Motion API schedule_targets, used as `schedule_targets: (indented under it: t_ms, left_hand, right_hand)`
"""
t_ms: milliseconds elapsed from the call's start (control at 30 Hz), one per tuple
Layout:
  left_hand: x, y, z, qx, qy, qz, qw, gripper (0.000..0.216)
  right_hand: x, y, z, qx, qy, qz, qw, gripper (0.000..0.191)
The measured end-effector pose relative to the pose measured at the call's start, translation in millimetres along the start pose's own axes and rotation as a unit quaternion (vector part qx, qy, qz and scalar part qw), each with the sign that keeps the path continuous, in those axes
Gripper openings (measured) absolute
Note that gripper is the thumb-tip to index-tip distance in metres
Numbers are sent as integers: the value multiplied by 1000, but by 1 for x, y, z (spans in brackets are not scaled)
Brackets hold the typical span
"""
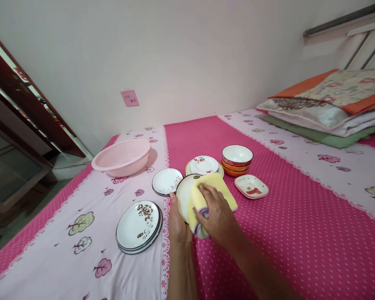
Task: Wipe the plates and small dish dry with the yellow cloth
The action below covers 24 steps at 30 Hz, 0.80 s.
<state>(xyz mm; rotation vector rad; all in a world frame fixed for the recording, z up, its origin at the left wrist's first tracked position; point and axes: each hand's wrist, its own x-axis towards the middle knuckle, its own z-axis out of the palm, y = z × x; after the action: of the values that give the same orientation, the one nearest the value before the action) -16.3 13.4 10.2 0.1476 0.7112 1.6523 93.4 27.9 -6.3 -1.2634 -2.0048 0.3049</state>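
My left hand (177, 223) grips a white plate with a dark rim (183, 196) by its left edge, thumb on top and the other fingers underneath. Over the plate's right part lies a yellow cloth (222, 192) with a purplish patterned fold, pinched in my right hand (217, 214). The cloth hides much of the plate. To the left sits a stack of white plates with brown flowers (134, 227). Just behind the held plate is a smaller dark-rimmed plate stack (165, 181). Small red-flowered plates (204, 165) rest on larger ones beyond the cloth.
Orange bowls (236, 160) are stacked at centre right, with squarish dishes (251, 186) in front. A pink basin (123, 158) stands at back left. Folded bedding and pillows (328, 110) lie at far right on the polka-dot bedspread (300, 237). A wall (187, 62) bounds the back.
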Motion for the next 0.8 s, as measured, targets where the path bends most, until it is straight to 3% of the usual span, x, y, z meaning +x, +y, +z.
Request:
schedule_targets:
  t_ms: [167,433,633,800]
  left_hand:
    - [-1,3,3,-38,39,18,998,60]
    - [3,14,-4,-61,60,40,996,58]
    - [-6,23,1,-84,31,-71,994,59]
    - [-8,14,13,-67,12,-75,995,48]
  right_hand:
    - [-6,-9,0,3,-25,4,1000,49]
    - [-19,-25,7,101,-15,-85,991,36]
    - [-20,-32,7,189,-14,-170,967,42]
    - [-13,-23,6,127,43,-194,972,51]
